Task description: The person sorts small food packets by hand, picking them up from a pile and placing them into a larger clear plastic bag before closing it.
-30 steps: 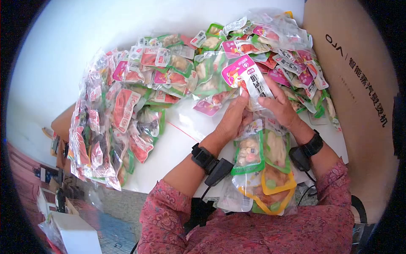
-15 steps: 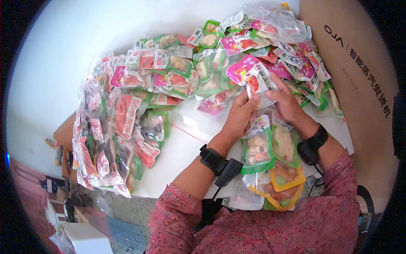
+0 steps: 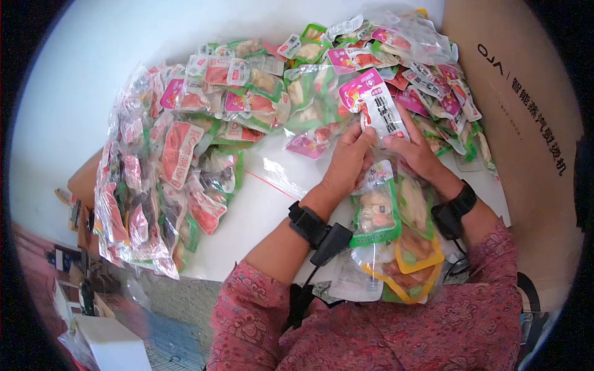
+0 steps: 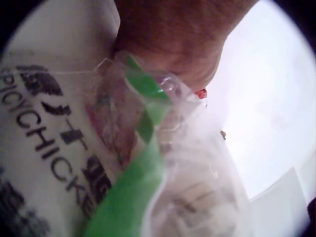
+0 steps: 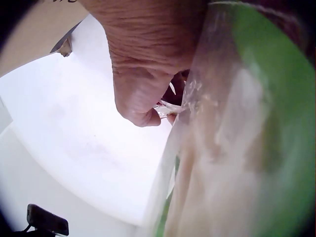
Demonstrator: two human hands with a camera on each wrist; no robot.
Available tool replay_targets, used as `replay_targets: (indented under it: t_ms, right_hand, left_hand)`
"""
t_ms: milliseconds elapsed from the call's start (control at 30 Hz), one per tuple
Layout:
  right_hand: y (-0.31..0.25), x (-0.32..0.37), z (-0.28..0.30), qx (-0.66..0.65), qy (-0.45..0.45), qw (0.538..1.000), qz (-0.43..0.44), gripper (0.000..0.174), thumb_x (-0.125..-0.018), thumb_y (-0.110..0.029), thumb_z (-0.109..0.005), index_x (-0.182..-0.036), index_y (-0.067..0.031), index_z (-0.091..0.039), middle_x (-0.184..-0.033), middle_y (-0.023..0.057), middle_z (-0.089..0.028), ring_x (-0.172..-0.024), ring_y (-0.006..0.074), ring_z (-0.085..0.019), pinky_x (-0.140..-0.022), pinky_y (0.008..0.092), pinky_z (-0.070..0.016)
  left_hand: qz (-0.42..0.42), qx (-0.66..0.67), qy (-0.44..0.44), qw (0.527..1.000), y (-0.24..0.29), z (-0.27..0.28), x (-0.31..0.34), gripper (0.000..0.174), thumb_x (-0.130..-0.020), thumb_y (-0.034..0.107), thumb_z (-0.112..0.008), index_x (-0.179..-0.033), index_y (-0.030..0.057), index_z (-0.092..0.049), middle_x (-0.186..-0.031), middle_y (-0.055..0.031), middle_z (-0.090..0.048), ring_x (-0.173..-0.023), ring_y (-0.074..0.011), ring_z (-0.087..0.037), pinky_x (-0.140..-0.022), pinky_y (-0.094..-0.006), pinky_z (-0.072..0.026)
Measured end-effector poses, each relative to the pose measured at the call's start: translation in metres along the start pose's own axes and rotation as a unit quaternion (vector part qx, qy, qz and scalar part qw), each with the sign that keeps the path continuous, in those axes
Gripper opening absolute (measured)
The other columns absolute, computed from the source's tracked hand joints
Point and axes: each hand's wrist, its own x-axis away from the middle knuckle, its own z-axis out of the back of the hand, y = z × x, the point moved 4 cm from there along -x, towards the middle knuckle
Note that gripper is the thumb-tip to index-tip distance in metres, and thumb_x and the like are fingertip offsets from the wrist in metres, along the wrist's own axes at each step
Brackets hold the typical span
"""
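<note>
In the head view both hands hold a pink-and-white food packet (image 3: 375,102) with black lettering by its lower end. My left hand (image 3: 348,162) pinches its left side with the thumb on top. On the other side, my right hand (image 3: 422,153) grips the edge with its thumb across the front. Below them, towards the body, a clear plastic bag (image 3: 356,281) holds several green- and yellow-edged food packets. Close up in the left wrist view is a green-edged packet (image 4: 131,197). A similar packet (image 5: 222,143) fills the right side of the right wrist view.
Bagged food packets (image 3: 182,154) are heaped along the left of the white table (image 3: 272,207). Another pile of packets (image 3: 427,86) lies at the back right. A large cardboard box (image 3: 513,80) stands along the right side. A white box (image 3: 111,343) is at lower left.
The pink-and-white packet tipped and creased half a second ago; now its printed face lies flatter, lettering clearer. Both hands keep their hold on it. The head view has shifted slightly.
</note>
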Motion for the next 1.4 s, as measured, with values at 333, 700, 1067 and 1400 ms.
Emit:
replay_targets:
  t_ms: [333,700,1067,1400]
  right_hand:
    - [0.001,0.0,0.001,0.037,0.014,0.999,0.013,0.063,-0.078,-0.005,-0.047,-0.134,-0.0028,-0.018,-0.122,0.0079,-0.04,-0.109,0.0137,-0.04,-0.091,0.0272,-0.0333]
    - [-0.004,-0.002,-0.003,0.002,0.012,1.0,0.003,0.064,-0.079,-0.006,-0.048,-0.135,-0.0028,-0.016,-0.124,0.009,-0.039,-0.11,0.014,-0.04,-0.093,0.0273,-0.0319]
    - [0.005,-0.002,0.0,0.046,0.012,0.999,0.002,0.069,-0.076,-0.004,-0.052,-0.135,-0.0031,-0.015,-0.123,0.0096,-0.04,-0.108,0.0145,-0.041,-0.091,0.0273,-0.0343]
    - [0.0,-0.002,0.0,0.058,-0.009,0.998,0.022,0.07,-0.075,-0.006,-0.052,-0.134,-0.0037,-0.016,-0.12,0.0092,-0.041,-0.106,0.0141,-0.042,-0.089,0.0275,-0.0356]
  left_hand:
    - [-0.012,-0.012,0.002,1.0,-0.003,0.0,-0.003,0.024,-0.088,0.029,-0.046,-0.105,0.0118,-0.05,-0.056,0.0057,-0.041,-0.036,-0.0021,-0.03,-0.03,-0.0185,-0.0209]
    - [-0.03,-0.041,0.004,0.999,-0.002,0.0,-0.003,0.019,-0.088,0.028,-0.047,-0.098,0.0123,-0.052,-0.048,0.0056,-0.039,-0.033,-0.003,-0.029,-0.029,-0.0188,-0.0204]
    - [-0.05,-0.023,-0.008,0.998,-0.004,0.001,-0.005,0.018,-0.085,0.016,-0.049,-0.101,0.0084,-0.049,-0.053,0.005,-0.041,-0.036,-0.0026,-0.031,-0.029,-0.0185,-0.0222]
    - [-0.044,-0.011,-0.022,0.999,0.002,0.002,-0.001,0.03,-0.079,0.005,-0.048,-0.108,0.0086,-0.046,-0.065,0.0028,-0.047,-0.042,-0.0024,-0.036,-0.035,-0.0174,-0.0277]
